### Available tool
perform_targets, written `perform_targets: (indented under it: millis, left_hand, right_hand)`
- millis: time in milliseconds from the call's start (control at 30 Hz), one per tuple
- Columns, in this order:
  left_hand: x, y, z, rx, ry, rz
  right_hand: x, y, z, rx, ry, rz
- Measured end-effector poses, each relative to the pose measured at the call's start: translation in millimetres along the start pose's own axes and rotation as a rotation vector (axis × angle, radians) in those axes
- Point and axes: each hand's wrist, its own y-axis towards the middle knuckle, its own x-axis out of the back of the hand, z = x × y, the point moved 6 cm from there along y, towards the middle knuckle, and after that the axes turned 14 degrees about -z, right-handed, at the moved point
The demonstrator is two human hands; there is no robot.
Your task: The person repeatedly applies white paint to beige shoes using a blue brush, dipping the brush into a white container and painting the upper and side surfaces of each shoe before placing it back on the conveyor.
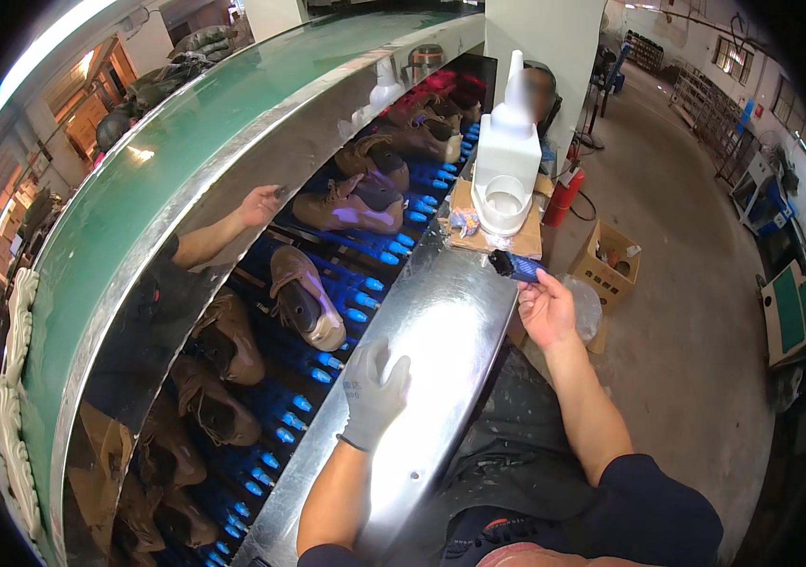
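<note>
Pinching a blue-handled brush [524, 270] between thumb and fingers, the bare right hand [548, 310] holds it just off the near edge of a cardboard sheet [524, 244], its dark bristles pointing left. On that sheet stands a white dispenser [505, 161] with a round cup at its foot, a small crumpled wrapper [465, 221] just beside it.

Nearer the body, the left hand [376, 392], in a grey glove, is loosely spread with nothing in its grasp over a shiny metal ledge [441, 326]; whether it touches the metal, I cannot tell. Just beyond its fingers, a brown shoe [306, 300] lies on a rack lined with blue-tipped pegs [361, 314]; more brown shoes [351, 203] line the rack both ways.

Farther out, a reflective panel [223, 203] and a curved green surface [138, 180] flank the rack on the left. At right, a red fire extinguisher [565, 196] and an open cardboard box [605, 263] stand on the floor [682, 312].
</note>
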Motion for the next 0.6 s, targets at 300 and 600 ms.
perform_targets:
  millis: [300,600]
  left_hand:
    - [5,13,-9,0.220,-0.058,0.013]
    - [4,19,-16,0.059,-0.012,-0.036]
  right_hand:
    - [-22,-15,-21,-0.038,-0.066,0.063]
    - [0,12,-13,0.123,-0.198,0.012]
